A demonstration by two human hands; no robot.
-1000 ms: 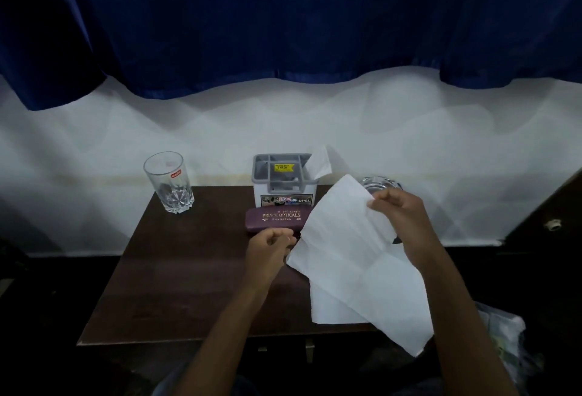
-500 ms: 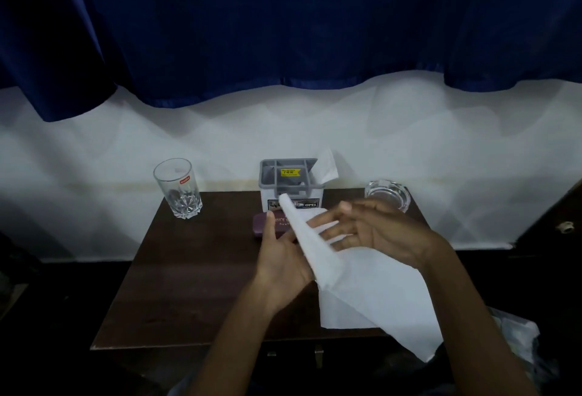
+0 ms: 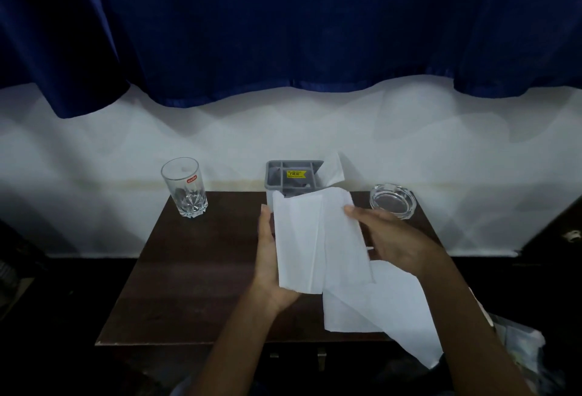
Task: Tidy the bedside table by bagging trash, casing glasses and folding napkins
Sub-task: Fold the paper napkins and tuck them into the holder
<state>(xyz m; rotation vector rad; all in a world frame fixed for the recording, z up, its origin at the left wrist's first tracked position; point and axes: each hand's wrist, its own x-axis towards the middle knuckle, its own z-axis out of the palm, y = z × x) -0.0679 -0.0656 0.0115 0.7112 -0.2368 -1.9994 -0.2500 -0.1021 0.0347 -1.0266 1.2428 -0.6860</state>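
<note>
On my feed from the head view, both hands are raised over the dark wooden table [image 3: 189,269] with a white napkin [image 3: 315,244] between them. My left hand [image 3: 272,257] grips the napkin's left edge, thumb lying straight up along the front and fingers hidden behind the paper. My right hand [image 3: 393,244] pinches the right edge near the top corner, thumb on the front face and the other fingers tucked out of sight behind it. The napkin stands nearly upright with long vertical creases, its top edge covering the lower front of a grey holder [image 3: 293,175].

Below the held part, a trailing sheet [image 3: 393,307] of the same white paper runs down to the right, past the table's near edge. I cannot tell whether it is one piece with the napkin or a separate one.

The grey holder sits at the back middle of the table, with a yellow sticker inside and a spare napkin [image 3: 333,168] poking out of its right side. A drinking glass [image 3: 185,187] stands at the back left corner and a glass ashtray [image 3: 393,200] at the back right, both well apart from my hands. A blue curtain [image 3: 283,33] hangs above a white wall [image 3: 94,159]. At the lower right, off the table, lies a pale crumpled bundle [image 3: 519,342], too dim to identify.
</note>
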